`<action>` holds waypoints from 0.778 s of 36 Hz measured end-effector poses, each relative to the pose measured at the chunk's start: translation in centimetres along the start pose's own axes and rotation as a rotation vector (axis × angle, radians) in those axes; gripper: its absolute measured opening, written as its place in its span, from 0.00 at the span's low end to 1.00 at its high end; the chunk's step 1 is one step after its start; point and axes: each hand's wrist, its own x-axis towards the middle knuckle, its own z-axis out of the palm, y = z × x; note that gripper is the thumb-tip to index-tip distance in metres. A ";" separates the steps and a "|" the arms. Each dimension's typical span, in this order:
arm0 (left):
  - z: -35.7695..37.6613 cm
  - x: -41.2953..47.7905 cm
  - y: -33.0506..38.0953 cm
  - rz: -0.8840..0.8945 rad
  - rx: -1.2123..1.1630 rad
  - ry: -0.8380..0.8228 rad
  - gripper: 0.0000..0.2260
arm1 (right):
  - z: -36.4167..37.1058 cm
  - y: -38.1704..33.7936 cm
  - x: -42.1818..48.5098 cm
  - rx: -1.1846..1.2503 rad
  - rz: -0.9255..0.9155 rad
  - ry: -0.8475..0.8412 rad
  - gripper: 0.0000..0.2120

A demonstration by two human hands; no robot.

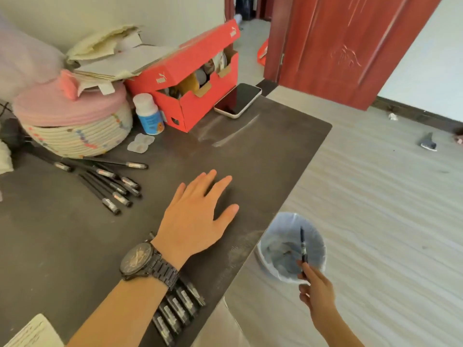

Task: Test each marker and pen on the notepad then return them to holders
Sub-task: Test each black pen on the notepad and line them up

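Note:
My left hand (198,216) lies flat and open on the dark table (263,156), a black watch on its wrist. My right hand (317,290) is out past the table's right edge, pinching a black pen (303,246) that points up over a white-lined waste bin (292,247) on the floor. Several black pens (110,184) lie loose on the table at the left. A second row of black pens (178,311) lies under my left forearm near the front edge. A corner of the notepad (32,334) shows at the bottom left.
A red shoe box (190,71) with clutter, a phone (238,100), a white bottle (149,113) and a woven basket (75,134) with a pink lid crowd the table's back. Papers top the basket. A red door (345,43) stands open beyond.

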 end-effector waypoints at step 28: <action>2.8 0.2 -0.8 -0.027 0.058 0.055 0.28 | 7.1 8.1 12.0 -0.790 0.119 0.022 0.30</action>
